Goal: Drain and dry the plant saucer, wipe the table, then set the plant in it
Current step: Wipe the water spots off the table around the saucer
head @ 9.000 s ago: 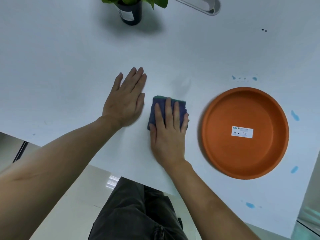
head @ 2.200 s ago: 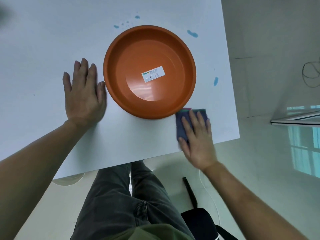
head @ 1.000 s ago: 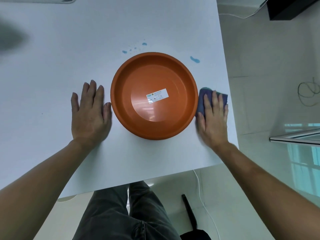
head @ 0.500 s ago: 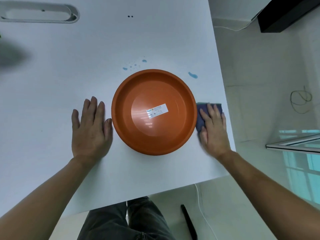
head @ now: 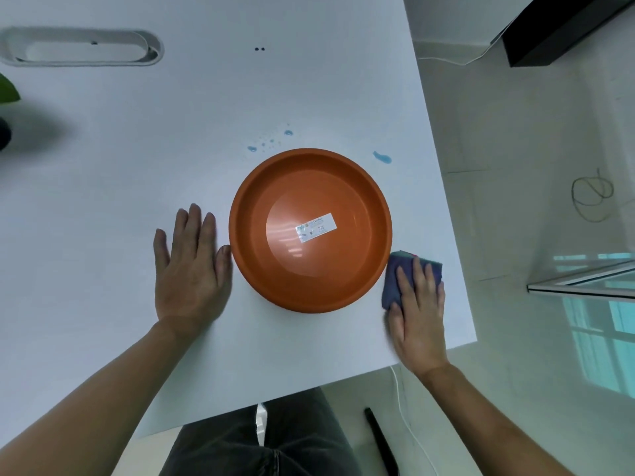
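An orange plant saucer (head: 360, 201) with a white label inside sits on the white table (head: 171, 132) near its right edge. My left hand (head: 190, 266) lies flat on the table just left of the saucer, thumb touching its rim. My right hand (head: 417, 304) presses flat on a folded blue cloth (head: 391, 280) at the saucer's lower right. Only a leaf and a dark bit of the potted plant (head: 5, 97) show at the far left edge. Blue water drops (head: 381, 157) lie on the table beyond the saucer.
A white oval cable tray (head: 79, 46) is set into the table at the back left. The table's right edge (head: 443, 201) runs close to my right hand, with tiled floor, cables and a dark box beyond. My legs are below the near edge.
My right hand slid the cloth along the table right of the saucer, from its lower right up beside it and back toward me. My left hand stayed flat beside the saucer.
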